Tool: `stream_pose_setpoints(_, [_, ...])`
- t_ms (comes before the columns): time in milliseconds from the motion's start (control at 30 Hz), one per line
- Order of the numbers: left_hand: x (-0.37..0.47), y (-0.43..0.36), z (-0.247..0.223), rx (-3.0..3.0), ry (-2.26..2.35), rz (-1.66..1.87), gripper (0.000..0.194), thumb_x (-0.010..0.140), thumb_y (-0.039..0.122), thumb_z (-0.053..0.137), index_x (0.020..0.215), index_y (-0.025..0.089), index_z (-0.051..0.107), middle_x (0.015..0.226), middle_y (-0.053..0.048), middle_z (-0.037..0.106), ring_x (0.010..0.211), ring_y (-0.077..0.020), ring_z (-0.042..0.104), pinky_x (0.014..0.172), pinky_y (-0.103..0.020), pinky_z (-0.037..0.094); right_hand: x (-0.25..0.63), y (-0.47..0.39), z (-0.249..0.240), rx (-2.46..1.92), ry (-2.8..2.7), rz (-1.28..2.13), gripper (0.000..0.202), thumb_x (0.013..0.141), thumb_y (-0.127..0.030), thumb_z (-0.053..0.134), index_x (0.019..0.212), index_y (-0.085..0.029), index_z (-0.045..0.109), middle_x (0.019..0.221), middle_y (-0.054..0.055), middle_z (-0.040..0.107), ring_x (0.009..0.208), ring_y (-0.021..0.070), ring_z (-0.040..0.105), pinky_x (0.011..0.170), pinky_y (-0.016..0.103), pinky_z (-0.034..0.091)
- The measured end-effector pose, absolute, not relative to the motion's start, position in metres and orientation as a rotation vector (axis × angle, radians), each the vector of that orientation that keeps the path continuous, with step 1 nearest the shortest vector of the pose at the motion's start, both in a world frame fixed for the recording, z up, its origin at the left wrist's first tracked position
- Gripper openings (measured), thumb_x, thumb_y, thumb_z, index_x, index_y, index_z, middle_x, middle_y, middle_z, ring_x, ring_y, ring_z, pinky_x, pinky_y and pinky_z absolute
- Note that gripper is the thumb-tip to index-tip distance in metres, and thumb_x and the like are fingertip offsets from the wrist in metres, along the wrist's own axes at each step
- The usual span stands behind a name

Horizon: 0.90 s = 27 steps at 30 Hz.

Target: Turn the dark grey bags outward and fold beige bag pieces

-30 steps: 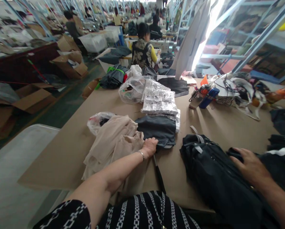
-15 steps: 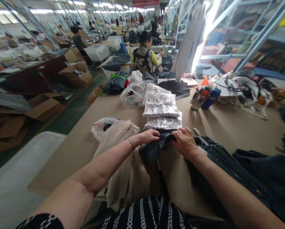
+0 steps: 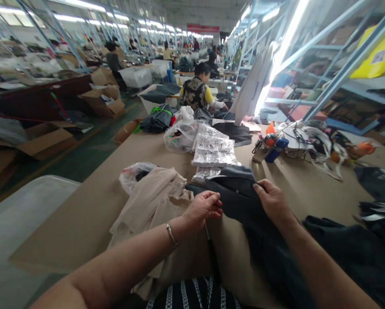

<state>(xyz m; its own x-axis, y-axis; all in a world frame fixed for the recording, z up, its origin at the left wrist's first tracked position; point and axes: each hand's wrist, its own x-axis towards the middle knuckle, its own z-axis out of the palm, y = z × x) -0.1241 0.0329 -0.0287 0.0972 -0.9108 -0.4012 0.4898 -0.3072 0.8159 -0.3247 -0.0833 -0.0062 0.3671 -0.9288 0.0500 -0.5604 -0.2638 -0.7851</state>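
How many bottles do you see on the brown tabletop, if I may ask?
2: an orange-topped clear bottle and, just to its right, a blue bottle, both beyond the right hand. More may be hidden in the clutter farther right.

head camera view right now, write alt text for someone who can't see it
A person's right hand pinches dark cloth above a cluttered workshop table, the left hand, with a bracelet on its wrist, close by. Beige cloth and shiny plastic packets lie nearby; a person with yellow sleeves is beyond.
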Motion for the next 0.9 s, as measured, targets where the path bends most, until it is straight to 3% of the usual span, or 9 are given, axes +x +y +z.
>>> stream_pose_setpoints(233, [-0.143, 0.031, -0.078, 1.075, 0.069, -1.735, 0.027, 0.088, 0.041, 0.053, 0.09, 0.014, 0.05, 0.078, -0.006, 0.059, 0.061, -0.0161, 0.061, 0.057, -0.029, 0.052, -0.321, 0.017, -0.053, -1.725, 1.307, -0.892, 0.027, 0.088, -0.048, 0.042, 0.086, -0.021, 0.046, 0.072, 0.002, 0.046, 0.065, 0.0178, 0.044, 0.064, 0.031, 0.041])
stream_pose_setpoints(400, [-0.15, 0.04, -0.088, 1.041, 0.106, -1.766, 0.005, 0.084, 0.014, 0.054, 0.085, 0.015, 0.049, 0.066, 0.0, 0.056, 0.053, -0.0115, 0.057, 0.052, -0.023, 0.049, -0.356, 0.04, -0.08, -1.719, 1.35, -0.64, 0.032, 0.085, -0.055, 0.044, 0.088, -0.023, 0.047, 0.071, 0.002, 0.048, 0.064, 0.0203, 0.048, 0.062, 0.034, 0.043])
stream_pose_setpoints(500, [-0.16, 0.04, -0.084, 1.015, 0.063, -1.787, 0.011, 0.077, 0.009, 0.056, 0.085, 0.015, 0.051, 0.071, -0.002, 0.06, 0.057, -0.0139, 0.06, 0.052, -0.025, 0.05, -0.367, 0.029, -0.076, -1.607, 1.294, -0.472, 0.048, 0.081, -0.061, 0.048, 0.108, -0.021, 0.047, 0.098, 0.009, 0.058, 0.086, 0.0245, 0.058, 0.078, 0.037, 0.047])
stream_pose_setpoints(567, [-0.167, 0.041, -0.076, 0.967, -0.033, -1.823, 0.021, 0.07, 0.007, 0.06, 0.089, 0.014, 0.055, 0.075, -0.004, 0.062, 0.06, -0.0162, 0.062, 0.054, -0.027, 0.051, -0.364, 0.013, -0.067, -1.453, 1.236, -0.429, 0.065, 0.078, -0.064, 0.05, 0.125, -0.02, 0.037, 0.123, 0.014, 0.052, 0.105, 0.0265, 0.056, 0.086, 0.038, 0.046])
stream_pose_setpoints(667, [-0.175, 0.043, -0.059, 0.873, -0.192, -1.849, 0.039, 0.059, 0.003, 0.062, 0.097, 0.012, 0.059, 0.081, -0.007, 0.065, 0.065, -0.0173, 0.063, 0.061, -0.028, 0.052, -0.351, -0.012, -0.059, -1.245, 1.112, -0.373, 0.077, 0.074, -0.061, 0.058, 0.134, -0.023, 0.029, 0.135, 0.014, 0.044, 0.109, 0.0267, 0.055, 0.08, 0.036, 0.049])
stream_pose_setpoints(800, [-0.178, 0.048, -0.037, 0.723, -0.264, -1.867, 0.047, 0.051, -0.001, 0.058, 0.097, 0.01, 0.062, 0.081, -0.007, 0.067, 0.066, -0.0162, 0.063, 0.066, -0.027, 0.052, -0.337, -0.032, -0.074, -1.156, 1.07, -0.519, 0.077, 0.063, -0.042, 0.076, 0.128, -0.024, 0.039, 0.114, 0.007, 0.06, 0.093, 0.0234, 0.061, 0.076, 0.033, 0.049])
stream_pose_setpoints(900, [-0.174, 0.052, -0.023, 0.624, -0.313, -1.94, 0.044, 0.05, -0.001, 0.056, 0.092, 0.01, 0.064, 0.077, -0.007, 0.067, 0.062, -0.0152, 0.062, 0.062, -0.025, 0.051, -0.334, -0.032, -0.086, -1.1, 1.033, -0.546, 0.057, 0.058, -0.032, 0.079, 0.107, -0.016, 0.055, 0.087, 0.004, 0.067, 0.077, 0.0217, 0.062, 0.073, 0.032, 0.048])
